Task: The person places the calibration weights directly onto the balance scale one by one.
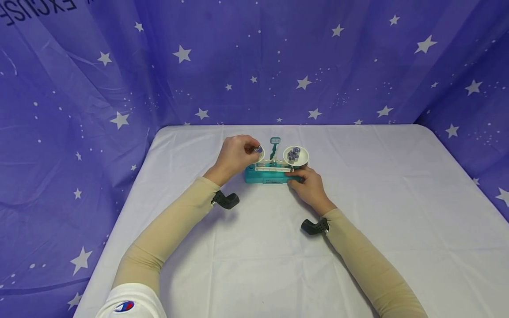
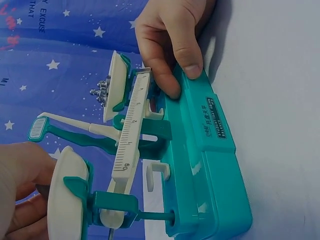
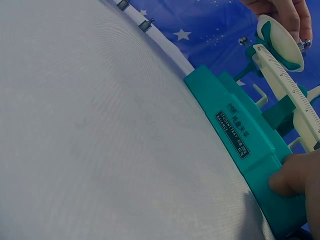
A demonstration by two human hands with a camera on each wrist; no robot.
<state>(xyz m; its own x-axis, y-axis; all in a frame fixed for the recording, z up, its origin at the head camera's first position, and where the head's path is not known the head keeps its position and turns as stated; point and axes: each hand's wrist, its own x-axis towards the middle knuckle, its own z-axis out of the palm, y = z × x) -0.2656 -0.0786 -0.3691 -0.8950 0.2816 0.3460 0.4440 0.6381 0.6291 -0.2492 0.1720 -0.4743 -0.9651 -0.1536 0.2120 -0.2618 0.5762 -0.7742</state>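
A teal tray balance (image 1: 265, 179) with a white scale beam and two white pans stands on the cloth. My left hand (image 1: 235, 155) is at the left pan (image 2: 64, 200), pinching a small shiny metal weight (image 1: 259, 149) over it. In the right wrist view, the metal weight (image 3: 304, 46) shows below the fingertips beside that pan. Several metal weights (image 1: 294, 154) stand in the right pan (image 1: 303, 157). My right hand (image 1: 309, 185) grips the right end of the teal base, its thumb (image 3: 286, 181) on the front part. The left fingers are partly hidden behind the pan in the left wrist view.
A white cloth (image 1: 262, 265) covers the table. Behind it and at both sides hangs a purple curtain (image 1: 246, 62) with white stars. Dark clips (image 3: 146, 25) sit along the table's edge. The balance's teal pointer plate (image 1: 275, 141) rises between the pans.
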